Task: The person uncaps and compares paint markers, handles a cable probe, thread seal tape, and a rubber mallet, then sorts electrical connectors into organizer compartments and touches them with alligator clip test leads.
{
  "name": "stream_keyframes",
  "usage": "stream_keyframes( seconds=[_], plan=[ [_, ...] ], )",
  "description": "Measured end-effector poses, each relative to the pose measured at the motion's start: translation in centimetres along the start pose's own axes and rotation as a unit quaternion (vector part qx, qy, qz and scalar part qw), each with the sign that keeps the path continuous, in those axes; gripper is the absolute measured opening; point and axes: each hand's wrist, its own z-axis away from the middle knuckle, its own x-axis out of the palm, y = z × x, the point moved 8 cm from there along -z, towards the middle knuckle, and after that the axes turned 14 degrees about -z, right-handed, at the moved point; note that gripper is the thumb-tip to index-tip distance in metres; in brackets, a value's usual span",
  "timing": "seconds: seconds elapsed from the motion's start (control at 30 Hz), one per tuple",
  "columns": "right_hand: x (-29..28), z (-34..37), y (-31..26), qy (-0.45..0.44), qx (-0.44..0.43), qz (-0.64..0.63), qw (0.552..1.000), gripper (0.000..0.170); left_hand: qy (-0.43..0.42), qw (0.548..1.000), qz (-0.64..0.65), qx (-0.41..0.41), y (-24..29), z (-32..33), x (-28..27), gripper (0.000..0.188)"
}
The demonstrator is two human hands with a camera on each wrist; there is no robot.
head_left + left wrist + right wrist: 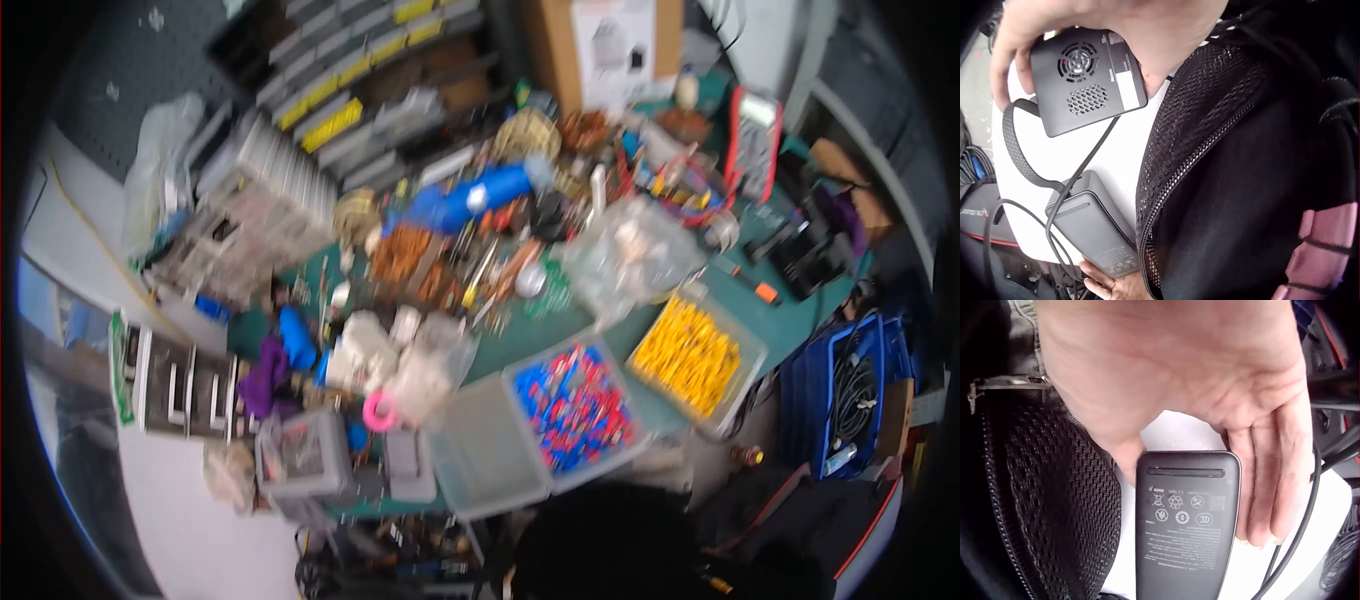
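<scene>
In the left wrist view my left hand [1163,34] grips a flat black box [1094,87] by its edges. The box has a round fan grille, a patch of small holes and a white label. A flat braided cable [1017,147] loops from the box's side down to the end of a dark grey power bank [1088,228]. My right hand [1179,375] holds that power bank, thumb on one side and fingers along the other; its printed face, marked Li-ion, fills the lower right wrist view. Neither hand shows in the head view.
Black mesh fabric with a zipper [1188,165] lies close beside both hands. A thin black cable [1066,200] crosses the power bank. The cluttered green bench holds a bin of yellow pieces [690,355], a box of red and blue pieces [575,410] and a red multimeter [752,145].
</scene>
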Motion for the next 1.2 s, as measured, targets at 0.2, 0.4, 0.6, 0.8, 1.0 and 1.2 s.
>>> stream_keyframes(
  seconds=[0.2, 0.4, 0.6, 0.8, 1.0, 1.2],
  plan=[
    [-9.8, 5.6, -10.8, 0.126, -0.130, -0.019, 0.983, 0.050, -0.073, 0.978, 0.051, 0.190, 14.9, -7.8, 7.7, 0.023],
    [-11.2, 7.6, -15.6, 0.138, -0.185, -0.024, 0.973, 0.050, -0.083, 0.959, 0.054, 0.267, 21.5, -9.9, 9.0, 0.023],
    [-9.4, 8.7, -16.8, 0.114, -0.198, -0.028, 0.973, 0.050, -0.082, 0.952, 0.038, 0.294, 23.3, -10.3, 8.7, 0.024],
    [-7.0, 9.8, -17.0, 0.085, -0.201, -0.032, 0.975, 0.050, -0.081, 0.947, 0.018, 0.309, 23.9, -10.5, 8.5, 0.024],
    [-4.0, 11.3, -16.8, 0.057, -0.202, -0.038, 0.977, 0.050, -0.083, 0.943, -0.003, 0.323, 24.3, -10.5, 8.4, 0.024],
    [-0.8, 13.0, -17.0, 0.028, -0.201, -0.038, 0.978, 0.050, -0.082, 0.939, -0.018, 0.335, 24.7, -10.6, 8.0, 0.024]
  ],
)
